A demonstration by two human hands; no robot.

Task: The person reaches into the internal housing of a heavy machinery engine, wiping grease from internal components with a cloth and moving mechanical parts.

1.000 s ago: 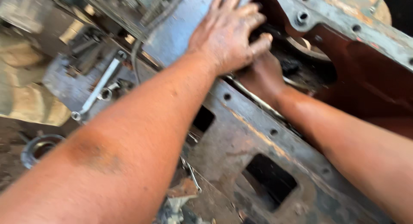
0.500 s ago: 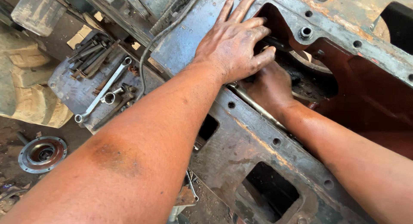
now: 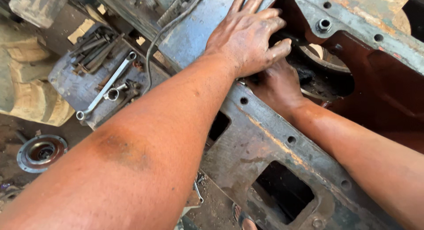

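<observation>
Dirt floor and worn machinery are filling the background, with a big rusty housing (image 3: 269, 137) lying across the middle of the view.

Both hands are working at the housing's large opening. The left hand (image 3: 247, 40) is lying flat, fingers (image 3: 271, 24) spread open and pressing on the grey rim, fingertips curling over its edge. Just under that palm the right hand (image 3: 276, 86) is reaching into the cavity; its fingers are hidden, so I cannot tell whether they are gripping anything. Just beyond the fingertips a round ring (image 3: 329, 62) is sitting inside the opening, and a bolt (image 3: 323, 25) is standing on the rim past them. Well away from the fingers, a wrench (image 3: 106, 86) is lying on a side plate among loose tools, and a round hub (image 3: 40, 152) is resting on the floor.

By my judgement the person is bracing with one hand while feeling for a part inside; next would call for a firm hold on it.

Compared with half a second ago, the hands are sitting in the same spot, the view only shifting slightly.
</observation>
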